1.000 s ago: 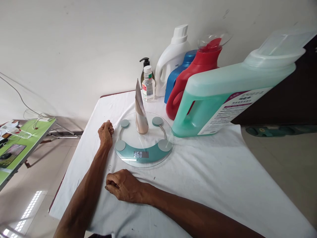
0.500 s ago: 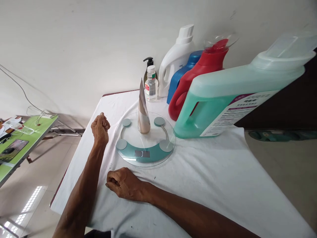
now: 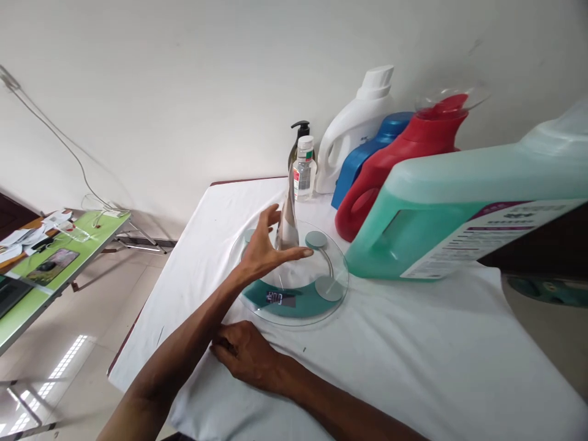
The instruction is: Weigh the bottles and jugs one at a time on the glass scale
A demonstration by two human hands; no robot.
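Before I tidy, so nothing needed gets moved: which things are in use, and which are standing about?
Seemingly in use:
tube beside the open left hand
glass scale beneath it

Standing about:
pump bottle
clear bottle
white jug
blue bottle
red jug
green jug

Nothing can be read for sure: the lit figures on the scale's (image 3: 257, 300) display (image 3: 281, 298) are blurred. The green jug's (image 3: 427, 177) label (image 3: 487, 236) and the small bottle's (image 3: 305, 160) label (image 3: 303, 182) bear print too small to make out.
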